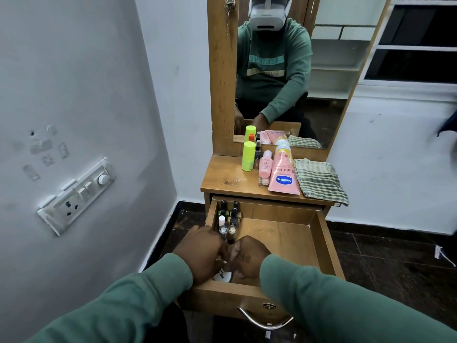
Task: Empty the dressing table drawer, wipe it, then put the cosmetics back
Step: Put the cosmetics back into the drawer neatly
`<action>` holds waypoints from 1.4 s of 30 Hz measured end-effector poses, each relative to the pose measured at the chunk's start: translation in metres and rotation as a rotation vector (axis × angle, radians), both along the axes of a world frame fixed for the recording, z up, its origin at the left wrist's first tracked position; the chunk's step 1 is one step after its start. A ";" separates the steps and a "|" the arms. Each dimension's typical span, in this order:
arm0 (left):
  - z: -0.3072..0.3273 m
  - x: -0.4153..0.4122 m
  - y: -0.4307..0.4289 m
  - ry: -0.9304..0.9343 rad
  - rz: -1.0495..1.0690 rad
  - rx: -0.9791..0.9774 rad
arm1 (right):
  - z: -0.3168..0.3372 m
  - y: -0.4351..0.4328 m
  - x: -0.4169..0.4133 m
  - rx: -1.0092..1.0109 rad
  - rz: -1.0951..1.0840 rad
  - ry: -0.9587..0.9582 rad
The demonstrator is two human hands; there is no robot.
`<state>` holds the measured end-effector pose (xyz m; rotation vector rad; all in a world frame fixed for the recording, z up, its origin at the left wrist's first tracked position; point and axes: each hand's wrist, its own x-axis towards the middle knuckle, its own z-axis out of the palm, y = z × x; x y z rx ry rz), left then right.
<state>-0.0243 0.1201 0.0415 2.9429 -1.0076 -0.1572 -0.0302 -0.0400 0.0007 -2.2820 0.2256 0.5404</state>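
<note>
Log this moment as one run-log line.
stage: refilling | wooden drawer: open | both hands: inside, left corner | checked cloth: tabletop

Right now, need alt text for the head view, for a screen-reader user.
Both hands, left hand and right hand, are together in the front left corner of an open wooden drawer, next to a cluster of small upright bottles. On the dressing table top stand a lime-green container, a pink Vaseline tube and a folded checked cloth, below a mirror.
</note>
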 end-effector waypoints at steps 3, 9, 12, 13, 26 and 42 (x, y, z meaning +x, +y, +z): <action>0.001 0.005 -0.002 -0.078 0.141 -0.193 | 0.005 -0.003 0.000 -0.034 -0.060 -0.117; 0.002 0.011 -0.009 -0.100 0.227 -0.300 | 0.014 -0.014 -0.004 -0.054 -0.132 -0.269; 0.012 0.015 -0.017 -0.127 0.196 -0.383 | 0.032 -0.021 0.002 -0.050 -0.126 -0.387; 0.018 0.018 -0.020 -0.141 0.192 -0.408 | 0.041 -0.024 0.005 -0.050 -0.127 -0.424; 0.082 0.122 -0.079 -0.220 0.227 -0.700 | 0.137 -0.089 0.113 -0.139 -0.302 -0.754; 0.074 0.195 -0.118 -0.235 0.295 -0.589 | 0.137 -0.108 0.200 -0.481 -0.004 -0.707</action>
